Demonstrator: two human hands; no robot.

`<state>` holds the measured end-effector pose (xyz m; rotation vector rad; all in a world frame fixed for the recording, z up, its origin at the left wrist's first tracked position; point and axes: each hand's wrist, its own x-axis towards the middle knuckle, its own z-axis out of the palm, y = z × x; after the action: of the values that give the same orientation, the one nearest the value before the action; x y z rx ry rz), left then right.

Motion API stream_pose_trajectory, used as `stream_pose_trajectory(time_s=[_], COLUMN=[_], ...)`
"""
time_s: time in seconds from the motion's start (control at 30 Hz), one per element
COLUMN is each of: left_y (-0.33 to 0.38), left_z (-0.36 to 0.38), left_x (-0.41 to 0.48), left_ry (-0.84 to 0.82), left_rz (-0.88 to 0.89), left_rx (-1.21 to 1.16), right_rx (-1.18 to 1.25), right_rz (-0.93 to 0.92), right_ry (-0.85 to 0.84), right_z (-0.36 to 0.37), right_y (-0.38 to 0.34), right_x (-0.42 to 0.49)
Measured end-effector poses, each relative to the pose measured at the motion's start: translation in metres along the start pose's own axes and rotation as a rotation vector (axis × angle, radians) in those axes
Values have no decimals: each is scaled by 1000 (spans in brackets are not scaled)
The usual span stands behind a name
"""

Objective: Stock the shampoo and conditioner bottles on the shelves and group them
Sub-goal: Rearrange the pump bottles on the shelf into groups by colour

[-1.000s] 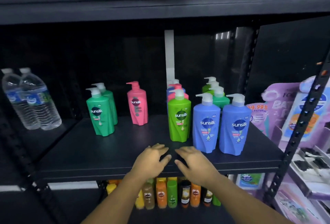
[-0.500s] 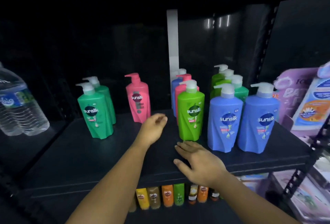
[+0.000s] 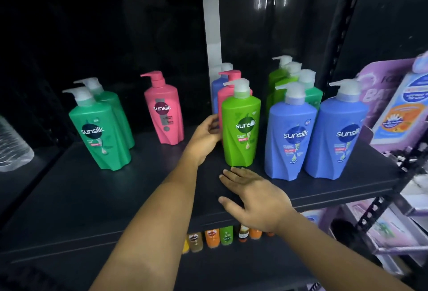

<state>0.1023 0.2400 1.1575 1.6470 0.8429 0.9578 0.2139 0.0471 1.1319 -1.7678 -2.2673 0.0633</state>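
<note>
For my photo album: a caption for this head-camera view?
Left hand beside the lime-green bottle, right hand flat on the dark shelf.

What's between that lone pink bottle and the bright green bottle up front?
The left hand, beside the green bottle; otherwise bare shelf, in the head view.

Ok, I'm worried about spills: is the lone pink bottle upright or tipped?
Upright: the lone pink bottle stands on its base on the shelf, pump uppermost.

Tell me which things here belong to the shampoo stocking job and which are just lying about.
Job: teal-green Sunsilk bottles, pink Sunsilk bottle, lime-green Sunsilk bottle, blue Sunsilk bottles, left hand, right hand.
Lying about: water bottle, purple pouches, small bottles below.
</note>
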Motion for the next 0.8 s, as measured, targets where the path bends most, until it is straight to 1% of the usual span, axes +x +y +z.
stream_pose_trajectory(time_s=[0.13, 0.43, 0.57, 0.8], left_y=[1, -3, -4, -12], left_z=[3, 5, -13, -65], left_x=[4, 0, -15, -66], left_ry=[23, 45, 83, 154], left_rz=[28, 50, 59, 13], left_rx=[56, 44, 57, 55], right_rx=[5, 7, 13, 55], right_rz=[4, 5, 8, 26], right_ry=[-1, 6, 8, 5], right_z=[0, 1, 1, 6], right_y=[2, 4, 4, 7], right_x=[2, 0, 1, 2])
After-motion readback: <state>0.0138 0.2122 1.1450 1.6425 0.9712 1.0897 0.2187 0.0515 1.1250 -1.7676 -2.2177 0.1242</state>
